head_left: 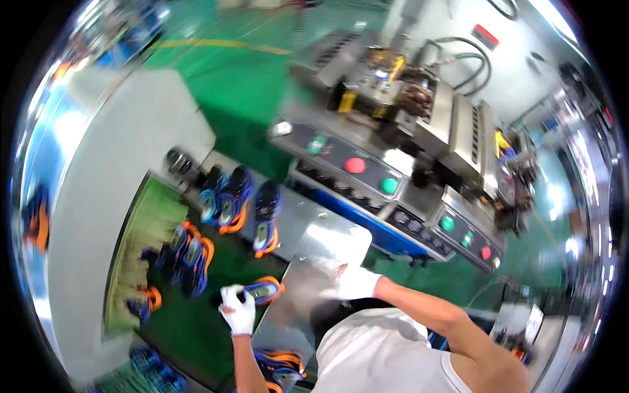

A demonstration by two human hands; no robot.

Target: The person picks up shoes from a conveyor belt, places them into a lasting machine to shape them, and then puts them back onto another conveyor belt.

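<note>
Beyond the grip, a grey press (pixel 419 124) shows red (pixel 354 165) and green buttons (pixel 389 185). Further shoes (pixel 226 203) lie left on the green belt (pixel 216 262).

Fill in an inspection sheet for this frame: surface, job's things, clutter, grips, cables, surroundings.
Surface: shiny metal table, bare part glaring; picture blurred.
Job's things: blue and orange shoe with dark sole in the white-gloved left hand; white-gloved right hand rests on the table.
Clutter: more blue and orange shoes on the dark belt, others at the lower edge.
Grips: left shut on the shoe; right unclear.
Cables: black hoses on the grey machine.
Surroundings: press machine with red and green buttons, green floor.
</note>
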